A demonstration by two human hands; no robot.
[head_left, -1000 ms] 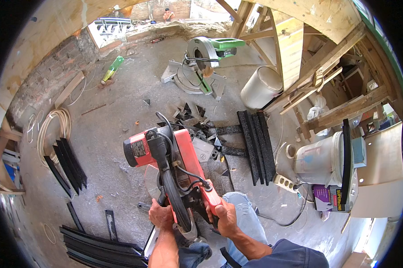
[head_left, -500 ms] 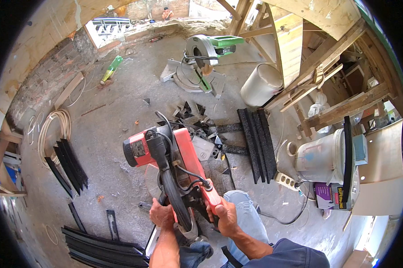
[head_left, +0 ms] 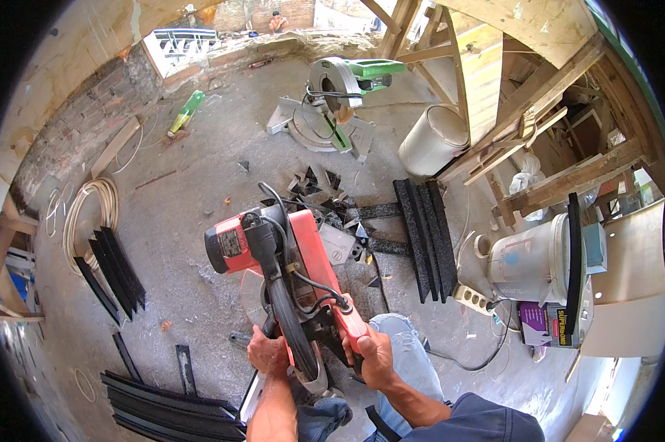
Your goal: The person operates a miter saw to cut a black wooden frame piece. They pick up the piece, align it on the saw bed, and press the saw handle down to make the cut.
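Red chop saw w/ black motor housing sits on the floor right in front of you, long axis running away; right hand wraps its red handle, left hand grips beside the base, equally near.

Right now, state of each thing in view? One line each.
red chop saw: on the floor, head raised, cable looped over it.
right hand: closed on the saw's red grip.
left hand: at the saw's base, by the blade.
green mitre saw: unattended on the floor.
white bucket: tipped on its side.
black strips: lying side by side.
power strip: on the floor, cable attached.
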